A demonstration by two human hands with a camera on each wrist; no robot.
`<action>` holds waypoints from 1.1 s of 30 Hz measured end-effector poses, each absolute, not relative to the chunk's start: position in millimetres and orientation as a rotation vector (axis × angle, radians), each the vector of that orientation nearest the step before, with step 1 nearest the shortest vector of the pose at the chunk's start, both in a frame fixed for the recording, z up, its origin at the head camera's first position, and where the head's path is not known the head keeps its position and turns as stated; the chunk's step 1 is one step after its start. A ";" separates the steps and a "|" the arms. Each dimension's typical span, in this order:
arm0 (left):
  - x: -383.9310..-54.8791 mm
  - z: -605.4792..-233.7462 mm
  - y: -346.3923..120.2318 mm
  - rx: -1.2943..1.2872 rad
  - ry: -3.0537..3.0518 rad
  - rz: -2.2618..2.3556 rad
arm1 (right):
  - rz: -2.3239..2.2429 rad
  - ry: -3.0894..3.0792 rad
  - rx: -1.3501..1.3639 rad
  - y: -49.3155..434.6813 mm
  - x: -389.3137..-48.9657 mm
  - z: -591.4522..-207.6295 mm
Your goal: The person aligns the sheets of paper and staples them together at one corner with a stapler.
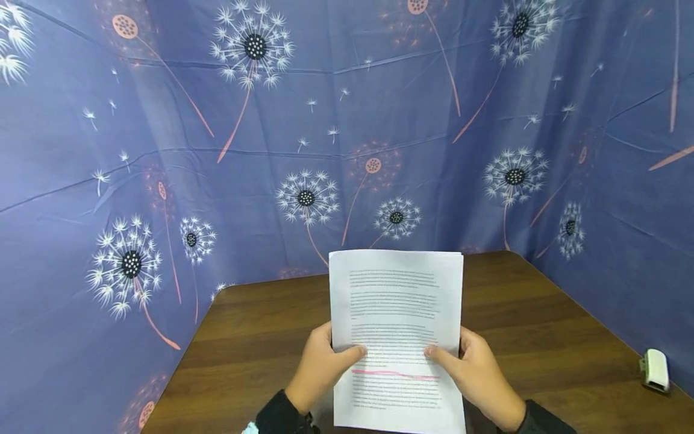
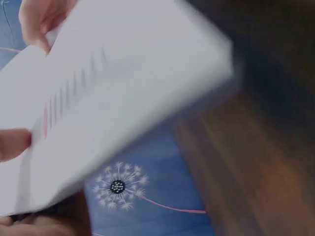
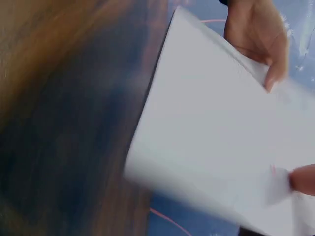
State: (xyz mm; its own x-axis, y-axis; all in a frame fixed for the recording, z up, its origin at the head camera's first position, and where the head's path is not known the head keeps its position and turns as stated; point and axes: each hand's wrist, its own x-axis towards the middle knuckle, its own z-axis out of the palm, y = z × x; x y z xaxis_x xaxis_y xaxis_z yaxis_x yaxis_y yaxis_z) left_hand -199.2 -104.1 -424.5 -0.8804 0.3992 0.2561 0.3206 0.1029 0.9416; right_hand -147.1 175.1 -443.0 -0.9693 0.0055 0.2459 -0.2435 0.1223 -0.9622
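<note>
Both hands hold up a stack of printed paper sheets (image 1: 396,313) above the table, roughly upright in the head view. A pink highlighted line runs across the lower part of the top page. My left hand (image 1: 323,363) grips the left edge, thumb on the front and fingers behind. On the opposite edge, my right hand (image 1: 484,378) grips the same way. In the left wrist view the stack (image 2: 133,69) is blurred, with the left thumb (image 2: 14,144) pressed on it. The right wrist view shows the sheets (image 3: 211,113) tilted, text washed out, and the right thumb (image 3: 304,179) at the edge.
A brown wooden table (image 1: 260,325) lies under the hands. Blue cloth with dandelion prints (image 1: 347,108) hangs behind and along both sides. A small white object (image 1: 656,369), its kind unclear, sits at the table's right edge.
</note>
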 end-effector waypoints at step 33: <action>-299.7 -454.6 -1.6 0.824 2.956 1.063 | 1.871 -2.683 0.254 177.5 -148.4 -489.8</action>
